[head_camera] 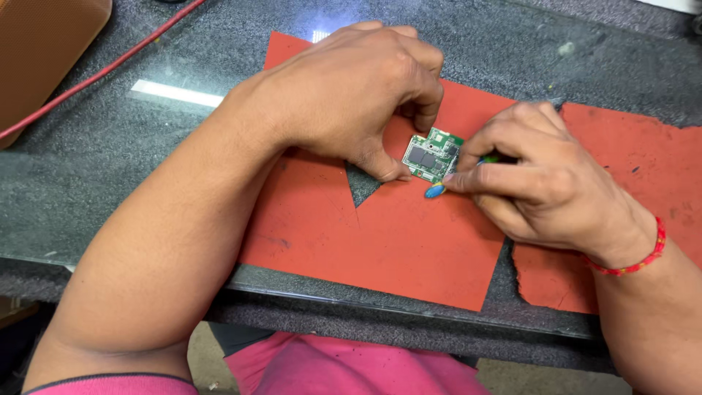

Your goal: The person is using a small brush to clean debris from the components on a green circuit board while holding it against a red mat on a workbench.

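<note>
A small green circuit board (431,155) with dark chips lies on a torn red mat (395,241). My left hand (351,88) pins the board from its left and top edges with thumb and fingertips. My right hand (534,172) is closed on a thin tool with a blue tip (435,192) and a bit of green showing near the fingers; the tip rests at the board's lower right edge. Most of the tool is hidden inside the hand. A red thread band circles my right wrist.
The mat lies on a dark speckled stone worktop (88,168) covered with glass. A red cable (95,73) runs across the far left, beside a brown box (44,44) at the corner. The worktop's front edge is near my body.
</note>
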